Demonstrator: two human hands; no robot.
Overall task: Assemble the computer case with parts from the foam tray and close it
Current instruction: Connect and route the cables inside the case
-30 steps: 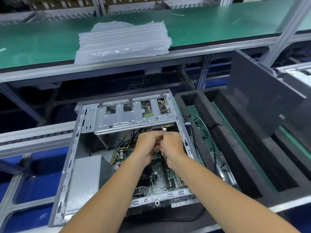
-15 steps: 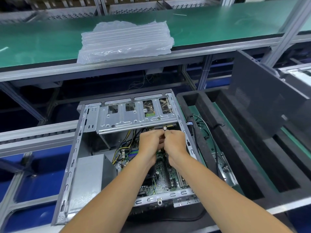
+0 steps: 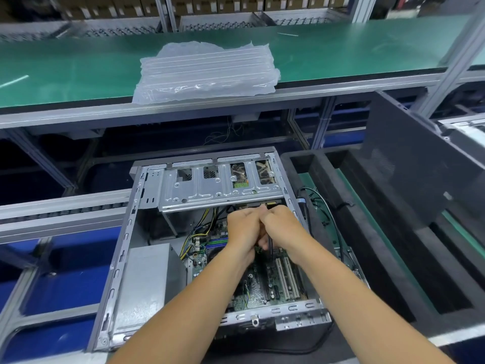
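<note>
Far left: a grey roller rail (image 3: 63, 206) runs in toward the open computer case (image 3: 123, 258), blue panels below it. The case lies on its side in front of you, lid off, interior facing up.

Inside the case at left, a grey power supply box (image 3: 147, 279) sits against the near wall. Yellow and black wires (image 3: 199, 232) run from under the drive cage (image 3: 217, 185) down to the green motherboard (image 3: 265, 287).

Your left hand (image 3: 242, 232) is inside the case just below the cage's near edge, fingers curled, knuckles up. Your right hand (image 3: 282, 229) is pressed against it, touching, fingers also curled. Both seem to pinch a small part between them; a dark cable (image 3: 270, 248) hangs below the right palm. What exactly each grips is hidden by the knuckles.

White expansion slots (image 3: 286, 277) lie just right of your left forearm.

Right of the case: the black foam tray (image 3: 367, 232), touching or just beside the case wall, with a black cable (image 3: 322, 203) looped in its nearest slot. A dark side panel (image 3: 420, 164) leans tilted over the tray's far-right part.

Above, on the green bench (image 3: 78, 72), lies a clear air-cushion bag (image 3: 207, 72).
</note>
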